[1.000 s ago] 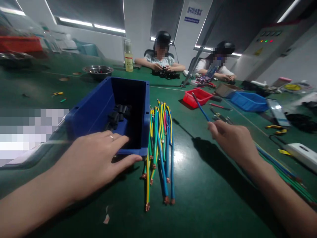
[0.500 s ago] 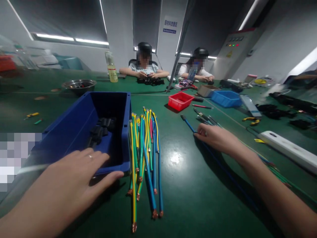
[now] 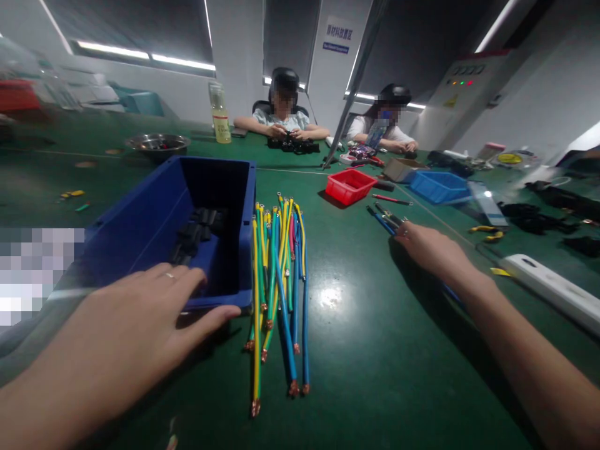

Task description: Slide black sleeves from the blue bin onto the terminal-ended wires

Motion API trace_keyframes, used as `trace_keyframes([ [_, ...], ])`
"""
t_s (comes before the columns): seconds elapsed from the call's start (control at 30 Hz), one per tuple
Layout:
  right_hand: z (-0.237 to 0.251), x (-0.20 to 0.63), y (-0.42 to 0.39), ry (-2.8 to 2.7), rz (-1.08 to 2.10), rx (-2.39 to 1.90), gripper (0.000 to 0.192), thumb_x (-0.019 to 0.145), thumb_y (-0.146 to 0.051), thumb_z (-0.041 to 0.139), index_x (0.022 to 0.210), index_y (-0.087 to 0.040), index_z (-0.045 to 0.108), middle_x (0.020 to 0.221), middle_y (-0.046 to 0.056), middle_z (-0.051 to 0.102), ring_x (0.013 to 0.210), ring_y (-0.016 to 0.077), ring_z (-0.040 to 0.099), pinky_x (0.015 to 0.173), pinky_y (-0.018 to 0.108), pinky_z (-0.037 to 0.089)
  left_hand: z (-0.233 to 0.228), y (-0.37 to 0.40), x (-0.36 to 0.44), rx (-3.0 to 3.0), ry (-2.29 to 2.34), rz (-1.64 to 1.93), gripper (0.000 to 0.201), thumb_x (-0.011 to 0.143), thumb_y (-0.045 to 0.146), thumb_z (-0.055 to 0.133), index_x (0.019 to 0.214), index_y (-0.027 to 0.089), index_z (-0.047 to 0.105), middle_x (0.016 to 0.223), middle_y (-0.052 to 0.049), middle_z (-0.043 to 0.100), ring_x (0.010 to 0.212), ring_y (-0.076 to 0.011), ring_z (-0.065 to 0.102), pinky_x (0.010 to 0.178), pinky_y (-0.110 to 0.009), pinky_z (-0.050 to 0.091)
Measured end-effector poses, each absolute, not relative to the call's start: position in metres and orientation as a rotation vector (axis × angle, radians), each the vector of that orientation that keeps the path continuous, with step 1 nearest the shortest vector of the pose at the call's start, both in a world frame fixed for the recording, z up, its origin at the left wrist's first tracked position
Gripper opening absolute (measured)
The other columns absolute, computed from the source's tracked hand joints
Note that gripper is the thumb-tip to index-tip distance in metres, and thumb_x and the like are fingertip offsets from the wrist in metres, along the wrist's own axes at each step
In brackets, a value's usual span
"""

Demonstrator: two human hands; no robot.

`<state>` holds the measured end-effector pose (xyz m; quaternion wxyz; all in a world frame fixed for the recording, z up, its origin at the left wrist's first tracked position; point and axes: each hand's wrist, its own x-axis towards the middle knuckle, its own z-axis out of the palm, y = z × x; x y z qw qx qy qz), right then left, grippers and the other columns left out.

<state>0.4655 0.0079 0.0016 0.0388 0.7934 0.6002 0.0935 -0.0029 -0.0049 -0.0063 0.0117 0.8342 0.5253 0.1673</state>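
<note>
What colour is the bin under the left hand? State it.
Blue: the bin under the left hand is blue, clearest in the head view.

dim room | ceiling strip lights | tabletop (image 3: 356, 350) glare | blurred, warped edges

The setting is an electrical assembly workshop. A long green tabletop (image 3: 375, 325) carries parts bins (image 3: 154, 219), cut wire lengths (image 3: 281, 275) with copper lugs, and hand tools. Seated co-workers (image 3: 281, 119) work opposite; a control cabinet (image 3: 462, 87) stands behind.
</note>
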Motion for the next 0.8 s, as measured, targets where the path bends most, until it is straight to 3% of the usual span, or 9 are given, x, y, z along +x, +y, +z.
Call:
trace_keyframes([
  [0.13, 0.010, 0.435, 0.000, 2.015, 0.504, 2.382, 0.034, 0.093, -0.017, 0.036, 0.111, -0.015, 0.064, 0.113, 0.020, 0.066, 0.094, 0.0305, 0.063, 0.063, 0.036, 0.042, 0.023, -0.012, 0.014, 2.708, 1.675, 0.176, 0.076, 0.090, 0.080, 0.022, 0.088, 0.020, 0.069, 0.083, -0.012, 0.070, 0.080, -0.0324, 0.067, 0.068, -0.044, 0.052],
  [0.2, 0.008, 0.416, -0.003, 2.373, 0.939, 2.159, 0.029, 0.092, -0.018, 0.039, 0.105, -0.018, 0.065, 0.108, 0.016, 0.068, 0.092, 0.0297, 0.063, 0.064, 0.037, 0.044, 0.028, -0.013, 0.018, 2.746, 1.658, 0.155, 0.070, 0.094, 0.074, 0.025, 0.091, 0.018, 0.068, 0.087, -0.011, 0.069, 0.083, -0.0323, 0.066, 0.071, -0.045, 0.053],
  [0.27, 0.001, 0.396, -0.004, 2.777, 1.080, 1.919, 0.023, 0.094, -0.017, 0.040, 0.099, -0.020, 0.062, 0.101, 0.012, 0.068, 0.088, 0.0257, 0.064, 0.067, 0.037, 0.047, 0.029, -0.014, 0.019, 2.740, 1.623, 0.208, 0.064, 0.095, 0.072, 0.031, 0.091, 0.019, 0.066, 0.088, -0.010, 0.068, 0.086, -0.0318, 0.066, 0.072, -0.045, 0.053],
  [0.43, -0.022, 0.361, -0.002, 3.245, 0.611, 1.451, 0.020, 0.095, -0.011, 0.042, 0.101, -0.021, 0.058, 0.096, 0.006, 0.066, 0.083, 0.0169, 0.064, 0.073, 0.031, 0.054, 0.036, -0.015, 0.012, 2.501, 1.355, 0.563, 0.032, 0.092, 0.053, 0.061, 0.107, 0.025, 0.063, 0.101, -0.001, 0.070, 0.091, -0.0212, 0.068, 0.077, -0.033, 0.055],
  [0.57, -0.026, 0.347, -0.004, 3.227, 0.480, 1.574, 0.022, 0.095, -0.010, 0.043, 0.106, -0.020, 0.059, 0.103, 0.008, 0.067, 0.088, 0.0180, 0.065, 0.073, 0.033, 0.057, 0.041, -0.017, 0.008, 2.321, 1.201, 0.731, 0.014, 0.095, 0.034, 0.062, 0.109, 0.031, 0.062, 0.101, 0.006, 0.070, 0.089, -0.0117, 0.068, 0.080, -0.021, 0.054],
  [0.7, -0.024, 0.332, -0.007, 3.203, 0.244, 1.448, 0.047, 0.095, -0.011, 0.041, 0.141, -0.019, 0.051, 0.139, 0.012, 0.060, 0.121, 0.0228, 0.061, 0.094, 0.042, 0.057, 0.035, -0.015, 0.009, 2.344, 1.062, 0.792, 0.017, 0.096, 0.021, 0.055, 0.107, 0.031, 0.063, 0.103, 0.006, 0.071, 0.092, -0.0098, 0.069, 0.084, -0.017, 0.055],
  [0.8, -0.023, 0.329, -0.007, 3.183, 0.045, 1.437, 0.055, 0.096, -0.012, 0.041, 0.150, -0.022, 0.043, 0.150, 0.009, 0.052, 0.135, 0.0214, 0.052, 0.106, 0.044, 0.052, 0.027, -0.013, 0.009, 2.308, 1.072, 0.826, 0.018, 0.094, 0.023, 0.057, 0.107, 0.032, 0.064, 0.102, 0.005, 0.073, 0.089, -0.0116, 0.071, 0.069, -0.015, 0.058],
])
